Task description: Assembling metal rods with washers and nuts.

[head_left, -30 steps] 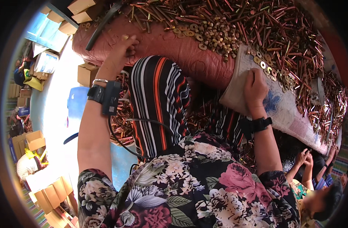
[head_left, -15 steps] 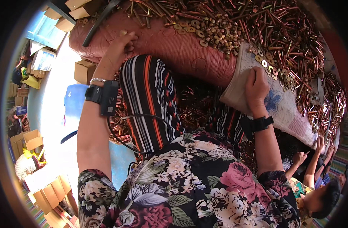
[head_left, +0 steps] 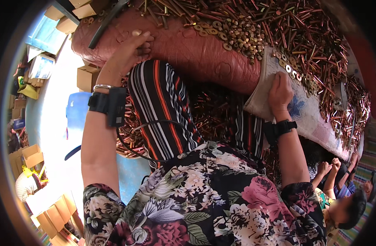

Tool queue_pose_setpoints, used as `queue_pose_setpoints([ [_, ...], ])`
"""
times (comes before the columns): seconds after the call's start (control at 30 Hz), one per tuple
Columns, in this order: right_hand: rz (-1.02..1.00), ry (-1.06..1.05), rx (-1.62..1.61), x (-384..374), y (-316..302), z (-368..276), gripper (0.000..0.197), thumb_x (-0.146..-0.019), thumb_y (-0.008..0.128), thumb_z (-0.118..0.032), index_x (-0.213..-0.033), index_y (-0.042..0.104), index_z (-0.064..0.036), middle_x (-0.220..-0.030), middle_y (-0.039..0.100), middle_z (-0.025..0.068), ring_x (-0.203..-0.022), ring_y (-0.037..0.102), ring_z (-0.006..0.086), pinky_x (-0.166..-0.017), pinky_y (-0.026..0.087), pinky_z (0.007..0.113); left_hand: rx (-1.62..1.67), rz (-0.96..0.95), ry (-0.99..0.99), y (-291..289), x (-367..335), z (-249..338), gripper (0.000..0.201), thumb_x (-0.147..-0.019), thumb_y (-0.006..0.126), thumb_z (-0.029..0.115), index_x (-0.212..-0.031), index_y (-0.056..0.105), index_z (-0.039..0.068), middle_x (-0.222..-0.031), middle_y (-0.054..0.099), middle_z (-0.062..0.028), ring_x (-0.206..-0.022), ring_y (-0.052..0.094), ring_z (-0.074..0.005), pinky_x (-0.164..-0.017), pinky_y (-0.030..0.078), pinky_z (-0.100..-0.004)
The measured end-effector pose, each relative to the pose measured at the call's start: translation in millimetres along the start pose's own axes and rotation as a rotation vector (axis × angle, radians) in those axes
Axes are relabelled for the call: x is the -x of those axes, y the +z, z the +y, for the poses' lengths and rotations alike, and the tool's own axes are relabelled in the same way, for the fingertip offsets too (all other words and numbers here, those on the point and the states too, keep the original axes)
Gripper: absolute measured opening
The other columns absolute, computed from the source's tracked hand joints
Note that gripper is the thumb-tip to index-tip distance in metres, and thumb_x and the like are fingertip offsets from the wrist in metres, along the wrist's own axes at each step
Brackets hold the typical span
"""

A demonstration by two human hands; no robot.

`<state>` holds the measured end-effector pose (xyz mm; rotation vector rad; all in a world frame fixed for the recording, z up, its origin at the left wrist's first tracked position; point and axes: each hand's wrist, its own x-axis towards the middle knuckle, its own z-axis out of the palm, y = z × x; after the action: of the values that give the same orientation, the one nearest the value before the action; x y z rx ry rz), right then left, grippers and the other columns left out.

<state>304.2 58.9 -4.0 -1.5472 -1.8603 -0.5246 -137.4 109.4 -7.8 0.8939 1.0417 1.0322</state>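
Along the red mat's near edge, left hand lies unclenched; right hand grasps pale cloth. Brass pins mostly unsorted, washers partly gathered.

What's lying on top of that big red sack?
On the red sack lie brass washers and thin metal rods. The left hand rests on its near side. Whatever fills the sack is hidden by its cloth.
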Motion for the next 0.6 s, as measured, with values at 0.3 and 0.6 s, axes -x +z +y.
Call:
queue_pose_setpoints([
  [0.3,-0.053,0.013,0.066,0,0,6,0.013,-0.086,0.048,-0.018,-0.095,0.054,-0.0105,-0.086,0.06,0.0133,-0.076,0.058,0.0357,-0.061,0.046,0.043,-0.064,-0.003,-0.004,3,-4,0,0.032,-0.088,0.056,0.03,-0.105,0.058,0.003,-0.082,0.055,0.0012,-0.078,0.054,-0.0096,-0.073,0.046,-0.0253],
  [0.6,-0.038,0.034,0.076,3,2,8,0.013,-0.086,0.048,-0.017,-0.095,0.054,-0.0101,-0.087,0.059,0.0126,-0.076,0.058,0.0356,-0.062,0.046,0.043,-0.192,0.046,-0.023,9,-2,5,0.035,-0.086,0.058,0.034,-0.107,0.058,0.005,-0.084,0.052,0.0007,-0.08,0.053,-0.0104,-0.073,0.045,-0.0244],
])
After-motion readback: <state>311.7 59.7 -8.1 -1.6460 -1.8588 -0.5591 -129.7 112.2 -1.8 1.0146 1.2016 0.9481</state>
